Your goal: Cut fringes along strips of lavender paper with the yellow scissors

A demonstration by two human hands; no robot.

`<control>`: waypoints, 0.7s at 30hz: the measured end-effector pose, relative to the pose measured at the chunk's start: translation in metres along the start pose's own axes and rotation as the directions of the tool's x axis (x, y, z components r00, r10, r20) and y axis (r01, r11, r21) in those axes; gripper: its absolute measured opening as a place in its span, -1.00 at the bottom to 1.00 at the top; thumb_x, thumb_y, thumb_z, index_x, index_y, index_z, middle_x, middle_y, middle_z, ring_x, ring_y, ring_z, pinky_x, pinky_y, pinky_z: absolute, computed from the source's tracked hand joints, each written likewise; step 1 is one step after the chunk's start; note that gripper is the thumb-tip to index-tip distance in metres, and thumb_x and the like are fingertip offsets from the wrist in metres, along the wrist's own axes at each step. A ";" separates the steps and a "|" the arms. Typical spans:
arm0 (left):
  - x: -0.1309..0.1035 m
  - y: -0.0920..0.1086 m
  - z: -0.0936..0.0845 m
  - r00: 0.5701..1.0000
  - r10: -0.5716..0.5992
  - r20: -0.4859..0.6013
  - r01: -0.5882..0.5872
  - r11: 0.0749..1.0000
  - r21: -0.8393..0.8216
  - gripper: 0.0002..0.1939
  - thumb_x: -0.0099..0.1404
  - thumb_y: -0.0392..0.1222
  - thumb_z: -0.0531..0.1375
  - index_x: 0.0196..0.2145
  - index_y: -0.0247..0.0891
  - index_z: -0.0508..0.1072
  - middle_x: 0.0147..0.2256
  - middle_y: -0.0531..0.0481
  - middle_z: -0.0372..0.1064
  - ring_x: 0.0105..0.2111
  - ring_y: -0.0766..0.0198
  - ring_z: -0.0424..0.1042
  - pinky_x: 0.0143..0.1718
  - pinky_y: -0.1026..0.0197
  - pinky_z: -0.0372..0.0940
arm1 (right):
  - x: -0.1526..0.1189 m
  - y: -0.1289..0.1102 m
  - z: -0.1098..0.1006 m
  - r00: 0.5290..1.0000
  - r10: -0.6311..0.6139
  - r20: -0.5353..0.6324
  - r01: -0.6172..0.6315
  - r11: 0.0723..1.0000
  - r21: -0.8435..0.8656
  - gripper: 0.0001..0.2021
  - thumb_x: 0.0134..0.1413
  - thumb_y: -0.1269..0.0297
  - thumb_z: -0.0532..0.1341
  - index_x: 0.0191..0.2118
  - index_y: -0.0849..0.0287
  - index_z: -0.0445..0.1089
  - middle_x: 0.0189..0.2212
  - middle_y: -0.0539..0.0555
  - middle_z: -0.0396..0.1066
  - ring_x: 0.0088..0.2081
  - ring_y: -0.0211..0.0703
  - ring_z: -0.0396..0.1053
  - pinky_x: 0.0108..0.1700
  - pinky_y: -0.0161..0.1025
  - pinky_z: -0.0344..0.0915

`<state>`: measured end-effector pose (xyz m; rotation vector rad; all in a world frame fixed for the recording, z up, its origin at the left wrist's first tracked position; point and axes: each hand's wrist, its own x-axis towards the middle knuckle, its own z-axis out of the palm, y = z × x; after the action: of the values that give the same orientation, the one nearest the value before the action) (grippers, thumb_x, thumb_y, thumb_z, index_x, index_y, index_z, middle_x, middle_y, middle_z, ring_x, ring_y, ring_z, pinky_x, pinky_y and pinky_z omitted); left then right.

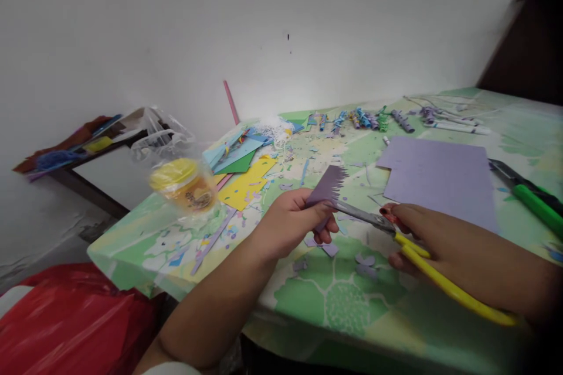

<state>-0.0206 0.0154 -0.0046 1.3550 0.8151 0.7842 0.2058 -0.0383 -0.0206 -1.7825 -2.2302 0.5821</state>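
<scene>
My left hand (303,217) pinches a folded purple paper strip (326,186) whose far right edge is cut into a fringe. Yellow-handled scissors (448,284) are gripped in my right hand (413,234), their blades pointing left and touching the strip near my left thumb. Small purple paper scraps (366,265) lie on the tablecloth below the blades. Beyond my right hand rests a large purple sheet (440,173).
Small fringed paper rolls (363,117) line the table's back. Coloured sheets (248,187) and a bagged tub with a yellow lid (173,174) stand left. Green-handled scissors (534,205) lie right. A red bag (74,322) is beside the table (347,304).
</scene>
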 end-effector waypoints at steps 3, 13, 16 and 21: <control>0.000 0.002 0.001 1.000 0.007 0.018 -0.007 1.000 -0.004 -0.82 0.06 -0.17 0.25 -0.52 -0.31 0.32 -0.61 0.10 0.36 -0.67 0.45 0.32 -0.62 0.38 0.20 | 0.000 -0.001 0.000 1.000 0.012 0.015 -0.012 1.000 0.014 -0.59 0.05 -0.09 0.10 -0.10 0.10 0.31 -0.09 0.21 0.42 -0.13 0.15 0.35 -0.11 -0.03 0.24; -0.004 0.006 0.008 0.994 -0.104 0.042 0.104 0.994 -0.013 -0.89 0.10 -0.28 0.20 -0.53 -0.32 0.35 -0.63 0.08 0.37 -0.69 0.45 0.33 -0.63 0.39 0.21 | 0.002 -0.005 0.002 0.999 -0.001 0.044 0.000 1.000 0.013 -0.58 0.04 -0.10 0.09 -0.12 0.12 0.28 -0.11 0.25 0.42 -0.15 0.15 0.35 -0.15 -0.02 0.23; -0.004 0.007 0.007 0.994 -0.097 0.054 0.097 0.995 -0.012 -0.89 0.08 -0.27 0.22 -0.53 -0.33 0.35 -0.63 0.08 0.38 -0.69 0.44 0.34 -0.63 0.39 0.22 | 0.001 -0.004 0.002 0.998 -0.014 0.055 0.014 1.000 -0.003 -0.67 0.07 -0.06 0.08 -0.24 0.10 0.29 -0.24 0.19 0.45 -0.27 0.06 0.36 -0.26 -0.09 0.24; -0.003 0.004 0.003 0.993 -0.075 0.092 0.079 0.996 -0.036 -0.84 0.05 -0.20 0.27 -0.51 -0.33 0.37 -0.62 0.08 0.39 -0.69 0.45 0.34 -0.64 0.40 0.22 | 0.003 0.000 0.000 1.000 0.011 0.001 -0.011 0.998 -0.054 -0.67 -0.02 -0.08 0.12 -0.27 0.08 0.29 -0.32 0.15 0.44 -0.32 0.06 0.36 -0.33 -0.09 0.24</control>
<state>-0.0199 0.0114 0.0000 1.3070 0.7718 0.6702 0.2053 -0.0353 -0.0213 -1.8213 -2.2592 0.5299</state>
